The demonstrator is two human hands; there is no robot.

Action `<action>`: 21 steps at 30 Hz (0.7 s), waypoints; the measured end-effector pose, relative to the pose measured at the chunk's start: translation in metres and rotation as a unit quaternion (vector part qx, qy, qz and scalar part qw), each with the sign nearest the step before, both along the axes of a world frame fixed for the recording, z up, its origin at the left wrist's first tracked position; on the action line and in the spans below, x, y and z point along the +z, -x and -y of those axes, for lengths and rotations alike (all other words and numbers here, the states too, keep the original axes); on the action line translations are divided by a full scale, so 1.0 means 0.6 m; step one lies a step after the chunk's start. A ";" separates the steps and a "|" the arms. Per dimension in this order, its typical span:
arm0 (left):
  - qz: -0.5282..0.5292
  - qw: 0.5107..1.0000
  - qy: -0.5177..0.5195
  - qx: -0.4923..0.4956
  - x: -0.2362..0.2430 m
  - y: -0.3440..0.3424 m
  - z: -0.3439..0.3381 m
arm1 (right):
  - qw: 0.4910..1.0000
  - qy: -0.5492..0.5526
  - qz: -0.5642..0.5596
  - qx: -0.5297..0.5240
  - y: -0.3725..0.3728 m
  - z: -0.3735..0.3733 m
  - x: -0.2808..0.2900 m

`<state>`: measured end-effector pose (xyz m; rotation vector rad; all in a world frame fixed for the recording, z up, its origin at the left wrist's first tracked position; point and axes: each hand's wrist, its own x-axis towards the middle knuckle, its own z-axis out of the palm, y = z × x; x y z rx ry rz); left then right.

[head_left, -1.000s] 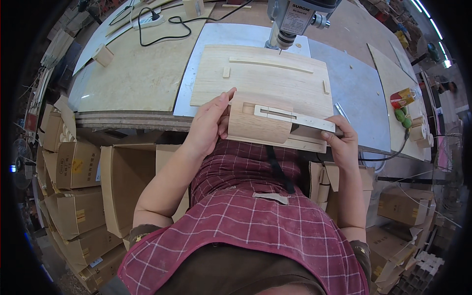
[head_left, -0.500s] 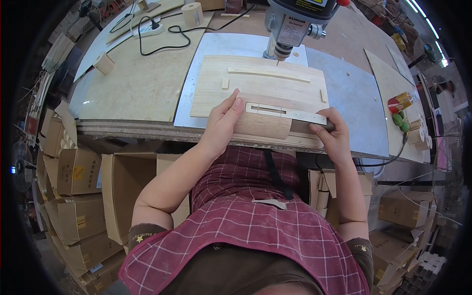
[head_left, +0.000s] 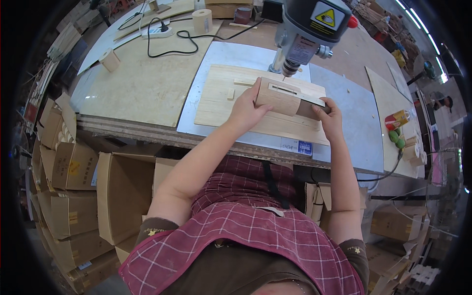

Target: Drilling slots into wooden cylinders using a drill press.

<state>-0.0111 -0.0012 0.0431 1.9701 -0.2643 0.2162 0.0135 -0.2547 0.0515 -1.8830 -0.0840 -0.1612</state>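
Note:
My left hand grips the left end of a rounded wooden piece, thumb on its near side. A flat pale strip with a long slot lies along the top of the piece. My right hand closes round the strip's right end and a dark block below it. The wooden piece sits over a light wooden board. Just behind it hangs the thin bit of a bench drill press. Whether bit and wood touch, I cannot tell.
Thin strips show on the board. A power strip and black cable lie at the back left, near wooden cylinders. A red-yellow can and green fruit stand at right. Cardboard boxes are below the bench.
Both hands have carried the wooden piece forward from the bench's front edge to beneath the drill. My left hand has shifted its grip to the piece's end. The view has moved slightly.

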 end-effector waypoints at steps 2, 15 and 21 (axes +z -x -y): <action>0.039 0.996 -0.017 0.072 -0.014 -0.003 0.009 | 1.000 0.008 0.002 -0.001 -0.010 -0.006 0.001; 0.036 0.994 0.059 0.085 -0.023 -0.001 -0.007 | 0.996 0.083 0.028 0.029 -0.056 -0.045 -0.007; 0.057 0.991 0.070 0.098 -0.029 -0.006 0.004 | 0.973 0.204 0.067 0.090 -0.058 -0.019 0.017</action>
